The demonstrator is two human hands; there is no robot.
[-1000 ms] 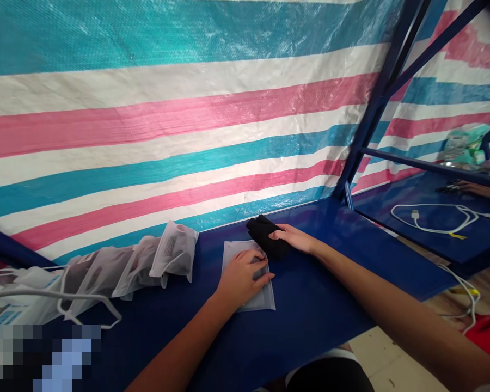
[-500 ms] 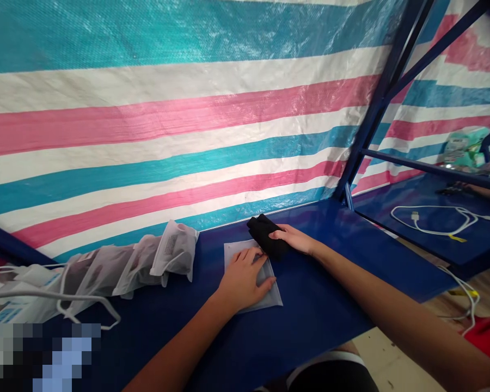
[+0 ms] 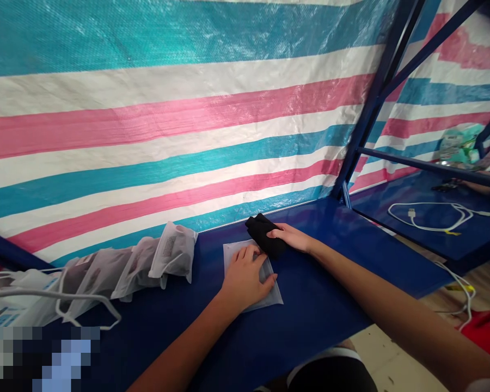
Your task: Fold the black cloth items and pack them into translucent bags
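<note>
Frosted pouch (image 3: pixel 273 294) lies flat mid-table, pinned under the left hand (image 3: pixel 245 275), palm spread, nothing clenched. At its 1 o'clock corner the right hand (image 3: pixel 289 237) grasps a black folded cloth (image 3: pixel 262 233). Blue table (image 3: pixel 318 321) is bare toward 4 o'clock; filled pouches (image 3: pixel 147 264) crowd 9 o'clock.

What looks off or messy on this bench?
Nothing is damaged or spilled. The flat pouch under the left hand lies slightly askew to the bench edge, the right hand rests on a black cloth bundle, and the filled pouches lean in a slumped row.
</note>
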